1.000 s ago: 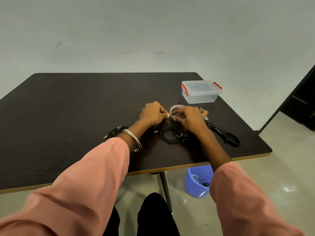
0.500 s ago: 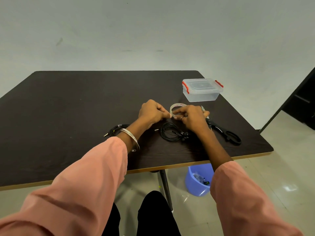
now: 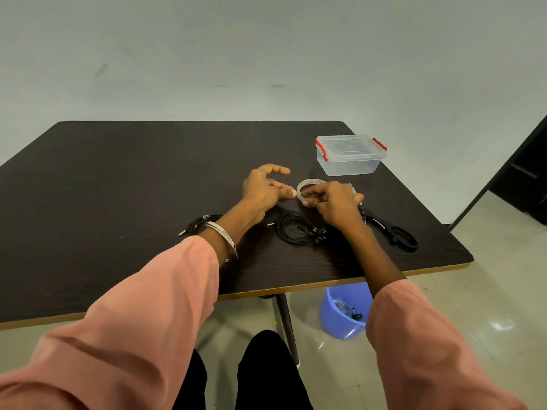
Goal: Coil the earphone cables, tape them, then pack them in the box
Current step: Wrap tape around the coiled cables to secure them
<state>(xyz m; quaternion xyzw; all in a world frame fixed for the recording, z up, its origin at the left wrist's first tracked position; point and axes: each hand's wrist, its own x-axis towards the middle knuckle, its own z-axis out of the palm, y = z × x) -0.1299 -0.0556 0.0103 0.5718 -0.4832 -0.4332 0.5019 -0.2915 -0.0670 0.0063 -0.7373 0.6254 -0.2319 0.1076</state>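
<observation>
Dark tabletop (image 3: 148,179) carries everything within my reach. My right hand (image 3: 334,202) pinches the tape roll (image 3: 307,184), steadying it while my left hand (image 3: 263,187), fingers loosely spread, feels for its end. Coiled earphones (image 3: 296,230) wait just below; the box (image 3: 349,155) sits shut behind.

sleeves (image 3: 142,306): loose, salmon-pink, pushed up the forearms
left wrist: silver metal bangle (image 3: 225,238)
right hand (image 3: 334,202): dark ring (image 3: 317,203) on one finger
legs: black trousers (image 3: 266,371)
</observation>
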